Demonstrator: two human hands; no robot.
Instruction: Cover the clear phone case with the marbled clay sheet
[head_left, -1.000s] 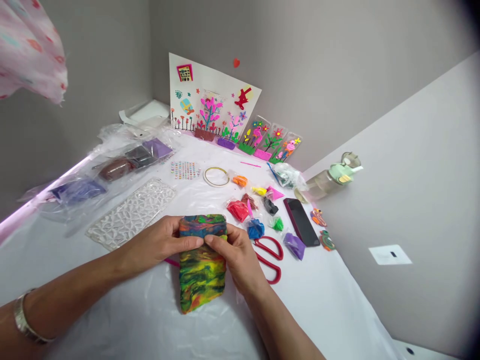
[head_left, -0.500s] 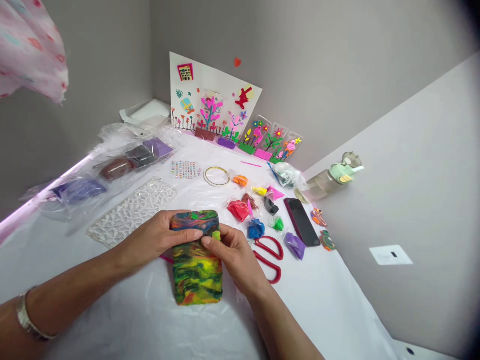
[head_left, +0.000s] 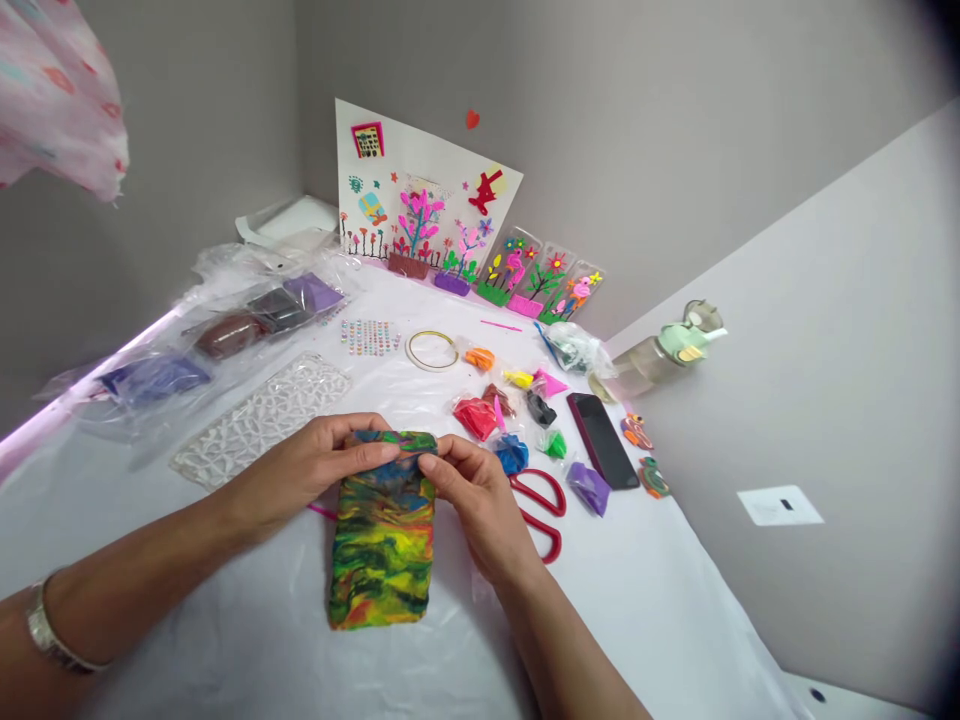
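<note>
A phone case covered in marbled clay (head_left: 384, 550), green, yellow, blue and orange, is held up between my hands over the white table cover. My left hand (head_left: 349, 455) grips its upper left corner, thumb across the front face. At the upper right edge my right hand (head_left: 472, 485) pinches it between thumb and fingers. Red-handled scissors (head_left: 553, 500) lie just right of my right hand, their blades hidden. Behind my left hand rests a clear textured sheet (head_left: 262, 415). A pink stick (head_left: 322, 511) pokes out left of the case.
Small bags of coloured clay, including red (head_left: 475, 417) and purple (head_left: 589, 488), lie beyond my hands. A phone (head_left: 604, 440) is at the right, a bottle (head_left: 660, 355) behind it. Bagged clay (head_left: 232, 335) sits at left; decorated cases (head_left: 510, 268) lean on the wall.
The clay-covered case has shifted slightly down and left and tilted. My right thumb has slid up toward its top right corner; the left hand keeps its hold.
</note>
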